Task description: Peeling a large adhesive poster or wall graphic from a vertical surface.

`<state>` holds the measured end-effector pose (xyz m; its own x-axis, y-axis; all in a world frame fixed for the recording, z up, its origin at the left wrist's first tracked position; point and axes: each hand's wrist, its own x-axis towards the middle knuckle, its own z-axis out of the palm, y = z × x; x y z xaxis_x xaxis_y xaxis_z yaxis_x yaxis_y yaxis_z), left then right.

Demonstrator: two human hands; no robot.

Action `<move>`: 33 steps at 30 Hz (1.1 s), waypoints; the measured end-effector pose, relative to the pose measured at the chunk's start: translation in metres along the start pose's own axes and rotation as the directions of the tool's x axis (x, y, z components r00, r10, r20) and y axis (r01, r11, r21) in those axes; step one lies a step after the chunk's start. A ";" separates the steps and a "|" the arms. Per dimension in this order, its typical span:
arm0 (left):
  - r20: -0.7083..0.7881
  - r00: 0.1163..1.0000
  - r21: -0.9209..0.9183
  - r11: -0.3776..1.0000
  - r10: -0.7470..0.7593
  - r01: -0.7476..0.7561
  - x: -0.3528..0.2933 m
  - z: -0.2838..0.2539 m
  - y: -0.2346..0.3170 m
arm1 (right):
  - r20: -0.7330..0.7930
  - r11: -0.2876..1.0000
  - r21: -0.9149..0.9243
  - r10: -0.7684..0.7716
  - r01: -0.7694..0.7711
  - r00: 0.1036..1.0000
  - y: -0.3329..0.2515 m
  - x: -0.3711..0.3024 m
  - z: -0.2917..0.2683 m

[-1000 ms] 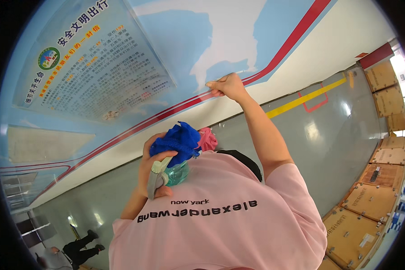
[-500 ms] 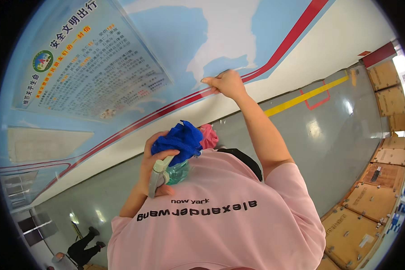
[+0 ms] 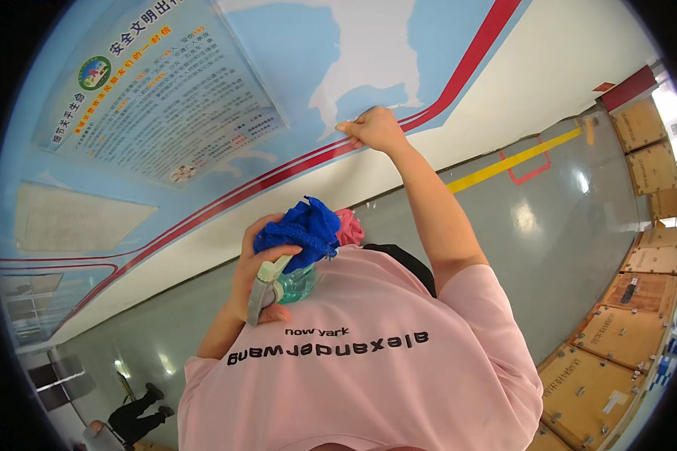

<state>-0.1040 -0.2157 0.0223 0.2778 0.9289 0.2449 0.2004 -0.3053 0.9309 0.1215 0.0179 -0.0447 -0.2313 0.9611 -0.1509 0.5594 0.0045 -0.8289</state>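
My right hand (image 3: pixel 374 129) is raised to the wall, its fingers curled shut and pressed on the blue and white painted surface just above a red stripe (image 3: pixel 459 79). I cannot tell whether anything is inside the fist. My left hand (image 3: pixel 252 272) is held at my chest in front of my pink shirt (image 3: pixel 368 376). It grips a clear green spray bottle (image 3: pixel 289 284) with a pale trigger, together with a bunched blue cloth (image 3: pixel 301 229). A pink cloth (image 3: pixel 349 225) shows just behind the blue one.
A large notice board (image 3: pixel 158 98) hangs on the wall at upper left. Brown crates (image 3: pixel 617 331) line the right side. Yellow and red lines (image 3: pixel 519 161) mark the shiny grey floor. Another person's dark legs (image 3: pixel 132 412) show at lower left.
My right hand has slid slightly up the wall by the red stripe. My left hand keeps the bottle and cloths at my chest.
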 end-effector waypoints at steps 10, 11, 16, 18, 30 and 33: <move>-0.069 0.996 0.032 0.998 0.050 -0.048 -0.023 0.005 -0.003 | 0.018 0.977 -0.209 -0.033 0.036 0.999 -0.009 -0.010 -0.013; -0.080 0.996 0.022 0.999 0.043 -0.041 -0.023 0.006 -0.004 | 0.026 0.960 -0.277 -0.042 0.047 0.999 -0.012 -0.012 -0.015; -0.111 0.994 0.006 1.000 0.012 -0.011 -0.021 0.005 -0.004 | -0.037 0.927 -0.376 -0.014 -0.001 0.999 -0.007 -0.004 -0.014; -0.123 0.992 0.012 1.000 -0.002 0.004 -0.021 0.007 -0.007 | -0.034 0.931 -0.364 -0.052 0.036 0.998 -0.003 -0.003 -0.014; -0.012 0.999 0.001 0.999 0.036 -0.036 -0.001 0.001 -0.005 | 0.024 0.967 -0.244 -0.069 0.073 0.997 0.001 0.001 -0.017; -0.017 1.000 0.023 1.000 0.013 -0.013 -0.005 0.002 -0.008 | 0.070 0.925 -0.337 -0.158 0.172 0.985 -0.009 -0.012 -0.020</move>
<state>-0.1049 -0.2184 0.0131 0.2645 0.9281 0.2620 0.2187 -0.3223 0.9211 0.1350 0.0117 -0.0250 -0.3722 0.9265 -0.0556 0.7463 0.2631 -0.6115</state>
